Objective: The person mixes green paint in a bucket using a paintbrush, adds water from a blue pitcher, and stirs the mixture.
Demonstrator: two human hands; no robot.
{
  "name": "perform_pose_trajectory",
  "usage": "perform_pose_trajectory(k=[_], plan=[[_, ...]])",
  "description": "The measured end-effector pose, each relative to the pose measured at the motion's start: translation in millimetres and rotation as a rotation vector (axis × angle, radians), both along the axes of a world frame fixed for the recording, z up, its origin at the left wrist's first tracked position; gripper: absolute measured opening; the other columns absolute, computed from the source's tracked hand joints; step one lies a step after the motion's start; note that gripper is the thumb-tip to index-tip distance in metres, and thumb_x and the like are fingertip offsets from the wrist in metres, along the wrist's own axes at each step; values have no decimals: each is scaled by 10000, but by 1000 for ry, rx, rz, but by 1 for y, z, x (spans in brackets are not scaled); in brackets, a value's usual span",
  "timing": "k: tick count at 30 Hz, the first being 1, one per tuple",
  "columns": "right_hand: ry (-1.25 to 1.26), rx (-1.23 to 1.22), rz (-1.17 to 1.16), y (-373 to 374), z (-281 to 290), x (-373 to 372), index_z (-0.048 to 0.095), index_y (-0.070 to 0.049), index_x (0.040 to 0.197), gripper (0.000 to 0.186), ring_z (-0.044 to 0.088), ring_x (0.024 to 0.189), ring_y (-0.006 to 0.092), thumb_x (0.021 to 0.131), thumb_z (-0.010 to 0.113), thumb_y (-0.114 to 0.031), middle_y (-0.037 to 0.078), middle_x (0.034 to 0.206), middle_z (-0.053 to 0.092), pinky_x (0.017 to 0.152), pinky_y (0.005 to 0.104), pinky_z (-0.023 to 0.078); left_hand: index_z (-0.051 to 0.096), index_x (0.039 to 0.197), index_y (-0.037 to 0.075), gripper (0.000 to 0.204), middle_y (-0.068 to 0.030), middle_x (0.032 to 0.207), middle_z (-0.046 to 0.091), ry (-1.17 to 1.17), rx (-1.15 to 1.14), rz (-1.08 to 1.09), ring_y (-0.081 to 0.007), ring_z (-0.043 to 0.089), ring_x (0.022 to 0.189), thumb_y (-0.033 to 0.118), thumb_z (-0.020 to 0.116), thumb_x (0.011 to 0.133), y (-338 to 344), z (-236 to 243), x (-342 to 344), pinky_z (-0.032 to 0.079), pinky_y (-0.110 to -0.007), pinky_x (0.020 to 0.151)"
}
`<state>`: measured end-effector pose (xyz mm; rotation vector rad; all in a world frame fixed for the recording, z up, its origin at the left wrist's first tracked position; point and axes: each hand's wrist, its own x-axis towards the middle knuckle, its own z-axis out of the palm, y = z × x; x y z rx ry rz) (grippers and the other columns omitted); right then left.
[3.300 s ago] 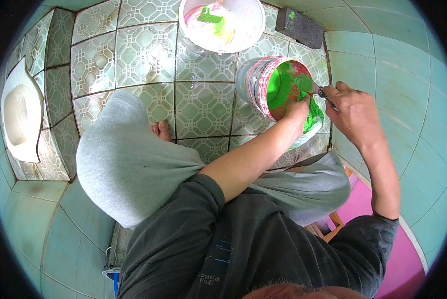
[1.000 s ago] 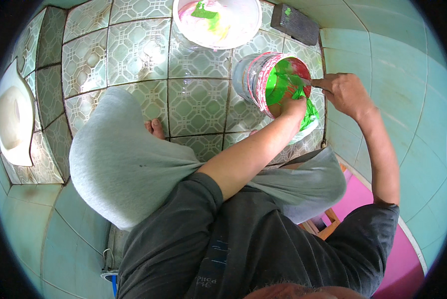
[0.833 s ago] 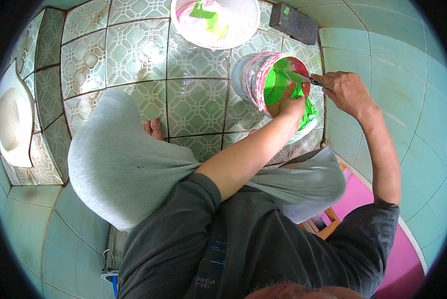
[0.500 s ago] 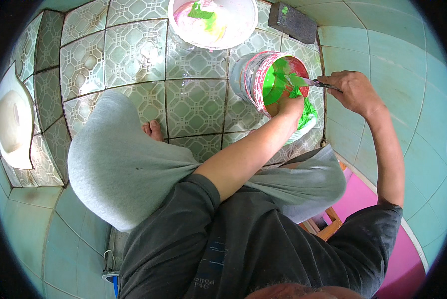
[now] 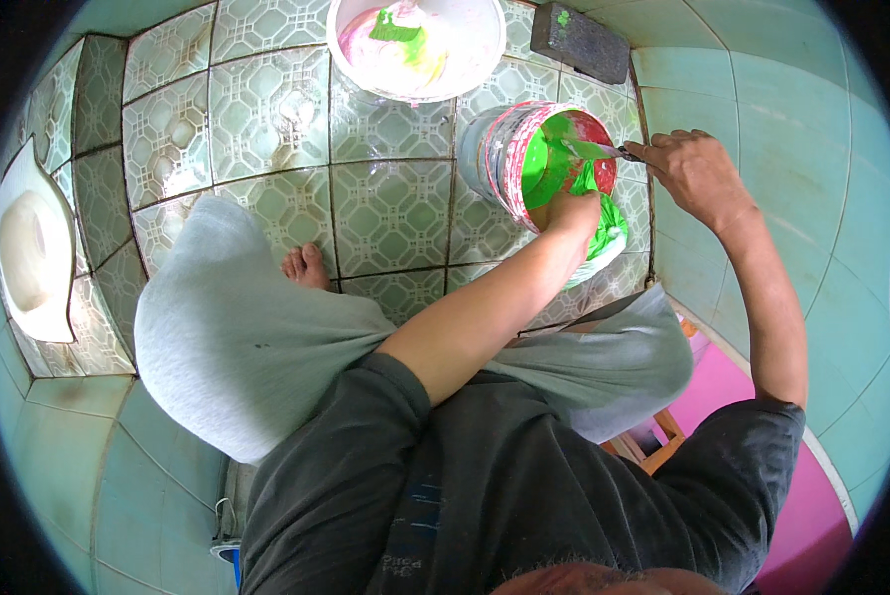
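Note:
My right hand is closed round the handle of a scraper, whose blade, smeared green, lies over the mouth of a paint-stained bucket. Bright green paint coats part of the bucket's inside, with red on the wall beside it. At the near side of the bucket's mouth, my left hand grips a plastic bag covered in green paint. The bag bulges out past the bucket's rim to the right of that hand. Some of my left fingers are hidden inside the bucket.
A white basin with pink, yellow and green paint stands at the far side. Beside it lies a dark block near the tiled wall. A squat toilet is at the left. My bare foot rests on the floor tiles.
My right hand has moved slightly away from me and left with the scraper, and its blade sits a little higher in the bucket's mouth. My left hand keeps hold of the bag.

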<state>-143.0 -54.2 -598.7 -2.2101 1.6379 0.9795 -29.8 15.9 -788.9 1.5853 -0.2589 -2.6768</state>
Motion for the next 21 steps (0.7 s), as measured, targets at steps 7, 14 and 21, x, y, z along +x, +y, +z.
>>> perform_pose_trajectory(k=[7, 14, 21], plan=[[-15, -6, -44, 8, 5, -3, 644, -160, 1205, 348, 645, 835, 246, 863, 584, -132, 67, 883, 662, 752, 366, 519, 558, 1112, -29, 274, -135, 915, 645, -23, -160, -41, -233, 649, 745, 157, 578, 913, -14, 21, 21, 518, -392, 620], [-157, -73, -227, 23, 19, -6, 656, -119, 1175, 337, 648, 847, 276, 840, 619, -119, 91, 884, 674, 748, 387, 525, 569, 1082, -26, 315, -187, 904, 654, -45, -612, -168, -294, 647, 800, 202, 617, 871, -31, 54, 66, 500, -389, 713], [-344, -142, -495, 47, 35, -9, 650, -104, 1183, 325, 637, 937, 338, 866, 620, -171, 146, 1043, 686, 812, 425, 509, 573, 1042, -5, 293, -172, 886, 648, 93, -949, -61, -287, 639, 828, 251, 621, 907, -43, 74, 105, 485, -381, 755]])
